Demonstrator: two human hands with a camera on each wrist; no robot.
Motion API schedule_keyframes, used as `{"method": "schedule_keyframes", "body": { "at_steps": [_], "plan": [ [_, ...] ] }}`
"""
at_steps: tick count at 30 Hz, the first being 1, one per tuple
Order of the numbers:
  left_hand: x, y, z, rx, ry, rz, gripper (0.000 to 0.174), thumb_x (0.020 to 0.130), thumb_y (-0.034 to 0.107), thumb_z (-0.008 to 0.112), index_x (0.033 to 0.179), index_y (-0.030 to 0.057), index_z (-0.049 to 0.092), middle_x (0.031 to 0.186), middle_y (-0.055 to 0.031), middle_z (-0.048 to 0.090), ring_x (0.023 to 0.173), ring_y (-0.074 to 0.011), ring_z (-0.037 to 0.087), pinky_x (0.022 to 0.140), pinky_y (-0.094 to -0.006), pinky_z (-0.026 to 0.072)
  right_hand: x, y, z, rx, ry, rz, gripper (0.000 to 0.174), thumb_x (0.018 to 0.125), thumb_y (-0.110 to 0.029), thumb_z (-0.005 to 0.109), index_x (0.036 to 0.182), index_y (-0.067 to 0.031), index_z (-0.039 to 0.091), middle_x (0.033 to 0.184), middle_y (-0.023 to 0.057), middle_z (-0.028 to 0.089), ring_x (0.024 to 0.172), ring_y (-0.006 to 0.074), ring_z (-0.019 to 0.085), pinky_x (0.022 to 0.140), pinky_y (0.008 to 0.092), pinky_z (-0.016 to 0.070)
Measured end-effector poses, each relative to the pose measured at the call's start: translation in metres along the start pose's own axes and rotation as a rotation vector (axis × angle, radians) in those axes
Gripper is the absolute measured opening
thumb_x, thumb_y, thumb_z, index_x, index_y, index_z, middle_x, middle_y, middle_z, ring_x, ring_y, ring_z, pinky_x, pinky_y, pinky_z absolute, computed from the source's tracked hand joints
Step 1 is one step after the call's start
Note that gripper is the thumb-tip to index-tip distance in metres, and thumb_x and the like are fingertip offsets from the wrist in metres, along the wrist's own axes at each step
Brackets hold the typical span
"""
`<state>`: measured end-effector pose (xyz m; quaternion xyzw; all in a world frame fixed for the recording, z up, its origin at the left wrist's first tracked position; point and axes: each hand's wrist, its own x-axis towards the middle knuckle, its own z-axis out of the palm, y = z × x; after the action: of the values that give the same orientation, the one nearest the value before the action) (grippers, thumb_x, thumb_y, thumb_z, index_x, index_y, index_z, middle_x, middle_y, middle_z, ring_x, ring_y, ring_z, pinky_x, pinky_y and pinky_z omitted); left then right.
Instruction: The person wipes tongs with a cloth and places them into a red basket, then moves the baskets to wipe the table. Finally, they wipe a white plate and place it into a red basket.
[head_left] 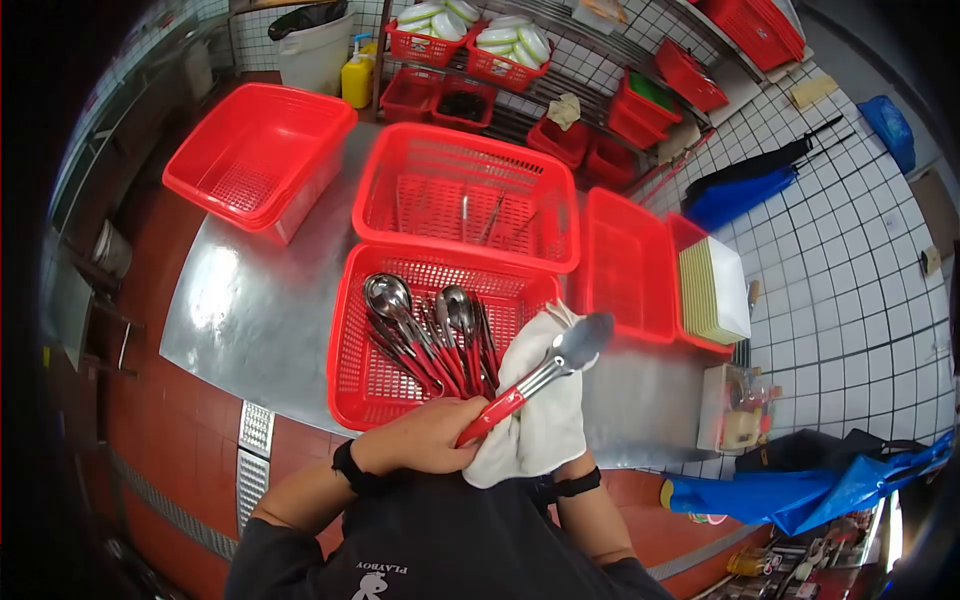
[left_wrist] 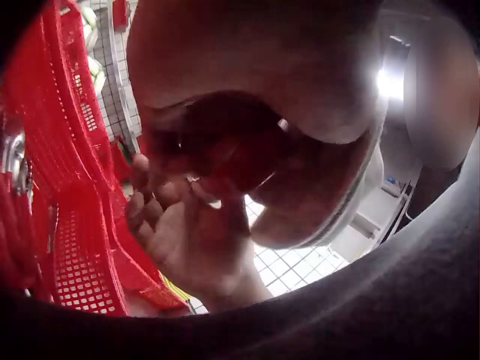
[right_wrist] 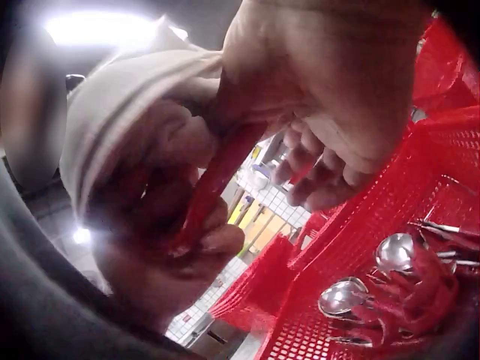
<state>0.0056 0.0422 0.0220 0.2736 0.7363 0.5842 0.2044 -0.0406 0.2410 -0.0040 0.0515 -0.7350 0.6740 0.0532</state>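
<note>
Clenched round the red grip of the spoon [head_left: 545, 372] with the fingers [right_wrist: 217, 240] of the left hand [head_left: 420, 435]. Curled into the white cloth [head_left: 545, 430] with the right hand [right_wrist: 330, 97], swaddling the shank. Held up over the near edge of the bench [head_left: 240, 300], bowl pointing far and right, just beside the near basket [head_left: 350, 375] of matching spoons [head_left: 430, 330]. Likely light and stiff. Steel bowl probably slick if wet, so best taken by the plastic grip, not the polished end. From the head view: the whole spoon, with the right hand buried under cloth. From the wrist views only: both palms close up, red grip between them — no bowl in sight.
</note>
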Motion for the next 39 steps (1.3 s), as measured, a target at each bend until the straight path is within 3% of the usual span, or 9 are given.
{"method": "schedule_keyframes", "body": {
  "at_steps": [6, 11, 13, 14, 24, 29, 35, 37, 39],
  "plan": [
    [-0.009, -0.01, 0.003, 0.036, -0.052, -0.111, 0.027, 0.081, 0.016, 0.061, 0.101, 0.0001, 0.054, 0.081, -0.0165, 0.059, 0.076, -0.0348, 0.06, 0.07, -0.0439, 0.046, 0.004, 0.009, -0.02, 0.014, -0.016, 0.029, 0.024, 0.099, -0.024, 0.051, 0.117, -0.0087, 0.054, 0.103, 0.0031, 0.06, 0.093, 0.0163, 0.057, 0.078, 0.0319, 0.0486],
    [-0.026, -0.016, -0.002, 0.122, 0.024, -0.009, 0.022, 0.081, 0.015, 0.061, 0.096, 0.0011, 0.056, 0.086, -0.0165, 0.06, 0.084, -0.0334, 0.061, 0.072, -0.0414, 0.047, 0.027, 0.043, -0.086, -0.224, 0.298, -0.143, 0.027, 0.098, -0.026, 0.053, 0.119, -0.0096, 0.054, 0.107, 0.0037, 0.062, 0.098, 0.0176, 0.057, 0.082, 0.0331, 0.0475],
    [-0.037, -0.015, -0.006, -0.004, 0.12, -0.062, 0.023, 0.08, 0.014, 0.062, 0.099, 0.0018, 0.056, 0.086, -0.0163, 0.061, 0.083, -0.0341, 0.062, 0.072, -0.0415, 0.0474, 0.024, 0.059, -0.126, 0.066, 0.417, 0.006, 0.029, 0.097, -0.027, 0.054, 0.12, -0.01, 0.054, 0.108, 0.004, 0.062, 0.1, 0.0181, 0.057, 0.083, 0.0336, 0.047],
    [-0.042, -0.019, -0.009, 0.011, 0.14, -0.08, 0.027, 0.079, 0.012, 0.062, 0.104, 0.0015, 0.057, 0.083, -0.0133, 0.061, 0.079, -0.0283, 0.063, 0.07, -0.0389, 0.0476, 0.017, 0.061, -0.145, 0.898, 0.658, 0.45, 0.03, 0.098, -0.03, 0.053, 0.122, -0.0111, 0.056, 0.112, 0.0033, 0.063, 0.106, 0.019, 0.057, 0.087, 0.0345, 0.0459],
    [-0.04, -0.014, -0.021, -0.173, 0.314, -0.115, 0.032, 0.08, 0.004, 0.059, 0.111, -0.0007, 0.054, 0.083, -0.004, 0.053, 0.075, -0.012, 0.053, 0.068, -0.029, 0.0441, -0.013, 0.049, -0.189, 0.644, 0.443, 0.202, 0.025, 0.098, -0.033, 0.053, 0.11, -0.0132, 0.062, 0.108, 0.0052, 0.066, 0.102, 0.0219, 0.058, 0.09, 0.0397, 0.0431],
    [-0.024, 0.001, -0.02, -0.328, 0.311, -0.143, 0.028, 0.081, 0.002, 0.059, 0.108, 0.0019, 0.053, 0.085, 0.0029, 0.047, 0.079, -0.0077, 0.048, 0.071, -0.0251, 0.0415, -0.027, 0.015, -0.169, 0.304, -0.004, 0.159, 0.022, 0.095, -0.026, 0.051, 0.105, -0.0093, 0.061, 0.109, 0.0106, 0.064, 0.097, 0.0235, 0.058, 0.091, 0.043, 0.0435],
    [-0.022, -0.006, -0.017, -0.379, 0.315, -0.122, 0.039, 0.084, 0.0, 0.057, 0.123, -0.0002, 0.052, 0.092, 0.0012, 0.054, 0.084, -0.0068, 0.051, 0.075, -0.0258, 0.0445, -0.011, -0.064, -0.136, 0.859, -0.259, 0.289, 0.031, 0.098, -0.033, 0.047, 0.115, -0.0076, 0.053, 0.111, 0.0089, 0.062, 0.086, 0.0209, 0.06, 0.076, 0.0392, 0.0485],
    [-0.02, -0.006, -0.013, -0.467, 0.359, -0.151, 0.04, 0.085, 0.0, 0.057, 0.124, -0.0001, 0.051, 0.092, 0.0013, 0.053, 0.084, -0.0064, 0.051, 0.074, -0.025, 0.0443, -0.011, -0.075, -0.13, 1.03, -0.195, 0.419, 0.035, 0.099, -0.036, 0.045, 0.118, -0.007, 0.051, 0.111, 0.0083, 0.061, 0.082, 0.0201, 0.061, 0.071, 0.0379, 0.0502],
    [-0.019, -0.007, -0.013, -0.482, 0.361, -0.172, 0.039, 0.083, -0.001, 0.057, 0.122, 0.0008, 0.051, 0.091, 0.0028, 0.049, 0.083, -0.0061, 0.049, 0.074, -0.0236, 0.0423, -0.026, -0.063, -0.124, 1.064, 0.29, 0.432, 0.034, 0.099, -0.036, 0.044, 0.116, -0.0076, 0.049, 0.106, 0.0075, 0.06, 0.073, 0.0189, 0.06, 0.064, 0.0351, 0.0503]
  ]
}}
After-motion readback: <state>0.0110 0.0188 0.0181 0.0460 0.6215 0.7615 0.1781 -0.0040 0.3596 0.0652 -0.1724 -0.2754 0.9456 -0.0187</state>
